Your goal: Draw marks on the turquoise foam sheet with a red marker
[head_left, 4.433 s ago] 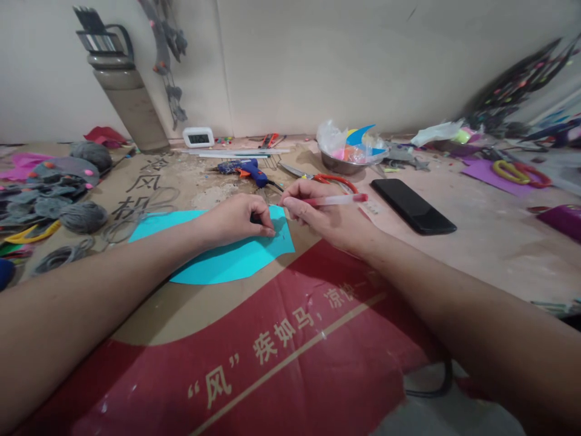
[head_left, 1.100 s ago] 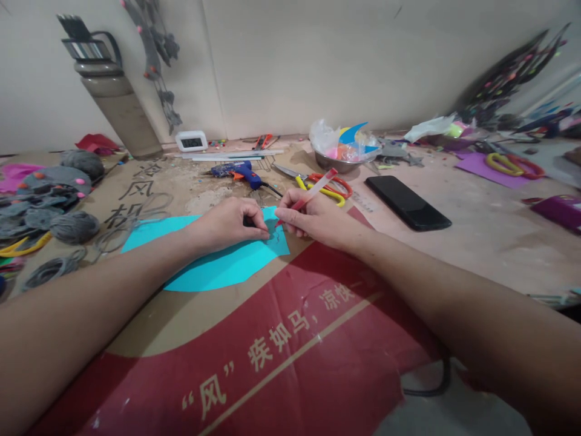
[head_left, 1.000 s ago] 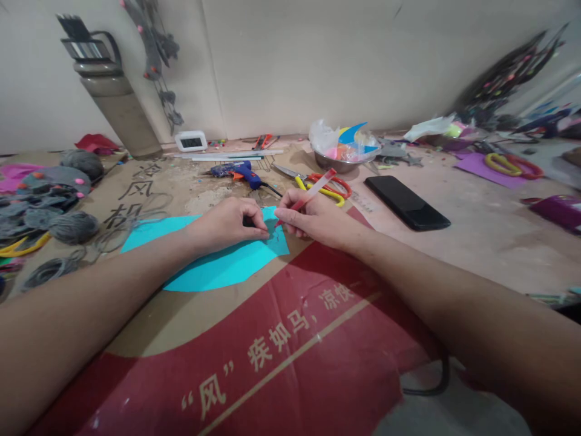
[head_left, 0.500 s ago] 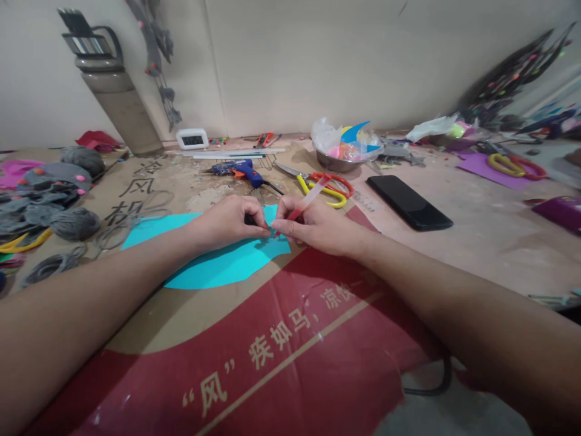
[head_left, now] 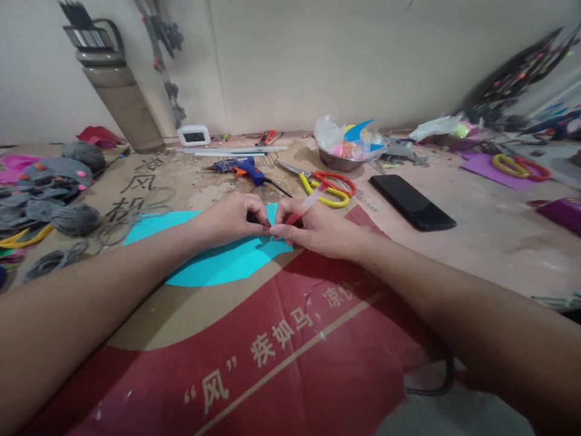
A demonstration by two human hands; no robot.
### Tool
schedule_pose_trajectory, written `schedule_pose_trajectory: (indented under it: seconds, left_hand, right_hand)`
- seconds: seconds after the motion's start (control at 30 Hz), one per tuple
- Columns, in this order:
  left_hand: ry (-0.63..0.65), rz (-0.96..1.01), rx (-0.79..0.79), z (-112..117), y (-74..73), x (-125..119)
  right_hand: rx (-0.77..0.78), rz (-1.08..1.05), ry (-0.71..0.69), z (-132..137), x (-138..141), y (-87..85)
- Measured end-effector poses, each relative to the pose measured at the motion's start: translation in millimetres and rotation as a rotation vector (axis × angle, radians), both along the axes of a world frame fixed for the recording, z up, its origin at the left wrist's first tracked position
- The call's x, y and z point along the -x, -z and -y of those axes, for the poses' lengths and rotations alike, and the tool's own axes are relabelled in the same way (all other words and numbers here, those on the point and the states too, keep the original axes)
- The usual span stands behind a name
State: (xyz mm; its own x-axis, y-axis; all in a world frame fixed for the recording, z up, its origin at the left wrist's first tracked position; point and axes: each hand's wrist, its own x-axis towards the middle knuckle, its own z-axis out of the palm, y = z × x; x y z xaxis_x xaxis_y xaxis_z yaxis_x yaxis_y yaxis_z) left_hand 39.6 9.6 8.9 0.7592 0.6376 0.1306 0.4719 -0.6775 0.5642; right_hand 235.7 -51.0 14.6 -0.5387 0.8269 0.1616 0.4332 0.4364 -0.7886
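Note:
A bright turquoise sheet of paper (head_left: 218, 263) lies under both hands on the cardboard. My right hand (head_left: 318, 227) grips a red pen with a clear barrel (head_left: 312, 198), its upper end leaning up and to the right. Thumb and forefinger of my left hand (head_left: 231, 219) are pinched together just left of the pen's lower end. Whatever is between those fingertips is too small to make out. The two hands nearly touch over the paper's right part, hiding the pen's tip.
Behind the hands are a blue glue gun (head_left: 240, 168), yellow-and-red scissors (head_left: 324, 186) and a metal bowl (head_left: 347, 158). A black phone (head_left: 411, 203) lies to the right. Grey yarn (head_left: 76, 218) sits at left, before a tall bottle (head_left: 124, 109). Printed cardboard (head_left: 281, 375) covers the front.
The fingertips of my two hands have come slightly closer together. My right hand keeps the pen at nearly the same slant. The whole view has shifted a little.

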Motion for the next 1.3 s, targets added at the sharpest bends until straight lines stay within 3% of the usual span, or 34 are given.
schedule_pose_trajectory:
  seconds: [1.3]
  left_hand:
    - [0.004, -0.017, -0.002, -1.6, 0.2, 0.1]
  right_hand:
    - [-0.087, 0.053, 0.054, -3.1, -1.3, 1.3]
